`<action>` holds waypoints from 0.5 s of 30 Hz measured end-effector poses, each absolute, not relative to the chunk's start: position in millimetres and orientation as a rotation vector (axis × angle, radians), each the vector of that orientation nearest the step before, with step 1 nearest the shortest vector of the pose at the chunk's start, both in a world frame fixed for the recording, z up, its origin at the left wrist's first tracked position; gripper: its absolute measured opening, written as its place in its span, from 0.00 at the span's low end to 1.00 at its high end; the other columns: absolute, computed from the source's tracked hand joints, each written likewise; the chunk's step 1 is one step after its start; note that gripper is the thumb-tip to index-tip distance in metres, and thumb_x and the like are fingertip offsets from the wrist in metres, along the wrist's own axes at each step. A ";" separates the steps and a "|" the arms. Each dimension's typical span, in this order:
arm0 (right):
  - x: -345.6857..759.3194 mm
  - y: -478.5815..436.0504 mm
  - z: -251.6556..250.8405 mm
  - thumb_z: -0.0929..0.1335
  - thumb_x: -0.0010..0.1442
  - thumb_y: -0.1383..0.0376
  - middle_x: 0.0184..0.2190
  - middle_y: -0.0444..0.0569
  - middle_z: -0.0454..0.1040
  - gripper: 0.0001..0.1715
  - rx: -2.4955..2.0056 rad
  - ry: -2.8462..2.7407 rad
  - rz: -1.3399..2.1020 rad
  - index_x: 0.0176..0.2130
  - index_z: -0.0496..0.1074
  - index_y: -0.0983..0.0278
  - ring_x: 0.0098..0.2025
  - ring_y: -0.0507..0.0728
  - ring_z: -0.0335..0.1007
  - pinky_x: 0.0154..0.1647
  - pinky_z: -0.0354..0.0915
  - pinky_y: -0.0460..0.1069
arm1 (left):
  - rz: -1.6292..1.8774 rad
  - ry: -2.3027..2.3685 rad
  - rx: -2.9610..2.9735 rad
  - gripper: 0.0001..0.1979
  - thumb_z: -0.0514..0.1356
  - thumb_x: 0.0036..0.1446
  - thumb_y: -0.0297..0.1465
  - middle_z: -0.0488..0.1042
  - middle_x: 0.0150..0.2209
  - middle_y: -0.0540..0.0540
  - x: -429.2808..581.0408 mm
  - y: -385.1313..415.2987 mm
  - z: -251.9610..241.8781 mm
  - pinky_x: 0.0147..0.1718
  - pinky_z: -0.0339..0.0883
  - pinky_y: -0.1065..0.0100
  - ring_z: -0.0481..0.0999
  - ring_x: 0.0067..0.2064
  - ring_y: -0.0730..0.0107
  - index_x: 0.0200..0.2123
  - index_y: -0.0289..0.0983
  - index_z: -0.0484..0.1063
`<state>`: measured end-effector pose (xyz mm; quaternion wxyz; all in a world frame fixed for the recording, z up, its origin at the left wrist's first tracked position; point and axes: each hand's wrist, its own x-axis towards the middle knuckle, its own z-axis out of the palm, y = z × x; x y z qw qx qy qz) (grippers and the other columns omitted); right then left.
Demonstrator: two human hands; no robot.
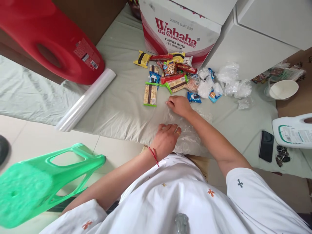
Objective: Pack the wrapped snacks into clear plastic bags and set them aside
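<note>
Room light: bright, soft
Plastic roll (86,100): shiny white streak
Clear plastic (188,141): small bright glints
Green stool (24,187): stretched near the edge
Red jug (62,34): tiny words fuzzy

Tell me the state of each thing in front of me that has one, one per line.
Left hand: fingers bent
Right hand: fingers curled, grip unclear
Clear plastic sheet: spread, wrinkled
Film roll: wound, lying down
Snack packs: wrapped, mostly heaped together
Bunched plastic: crumpled
Dark phone: lying flat
Keys: bunched together
Red jug: apparently upright
</note>
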<state>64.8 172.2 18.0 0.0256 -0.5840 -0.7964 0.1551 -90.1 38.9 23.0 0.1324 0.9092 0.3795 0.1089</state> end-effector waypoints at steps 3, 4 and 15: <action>73.2 173.0 12.4 0.62 0.72 0.56 0.40 0.55 0.80 0.20 -1.832 -2.427 0.462 0.42 0.78 0.64 0.40 0.60 0.71 0.37 0.56 0.51 | 0.225 1.203 2.585 0.19 0.57 0.65 0.27 0.73 0.62 0.35 -106.9 31.6 15.3 0.52 0.71 0.48 0.72 0.60 0.45 0.58 0.38 0.74; 75.1 172.9 10.3 0.62 0.72 0.56 0.40 0.55 0.80 0.20 -1.841 -2.419 0.459 0.41 0.78 0.64 0.39 0.60 0.71 0.37 0.55 0.50 | 0.203 1.211 2.561 0.19 0.58 0.65 0.27 0.73 0.62 0.35 -112.1 28.7 13.5 0.51 0.72 0.49 0.72 0.60 0.45 0.58 0.38 0.74; 68.3 175.0 2.8 0.60 0.74 0.55 0.44 0.55 0.79 0.22 -1.858 -2.345 0.412 0.45 0.78 0.65 0.42 0.60 0.71 0.40 0.58 0.50 | -0.036 1.608 2.244 0.28 0.47 0.73 0.40 0.56 0.75 0.39 -106.0 42.4 12.4 0.36 0.78 0.56 0.84 0.44 0.52 0.72 0.44 0.61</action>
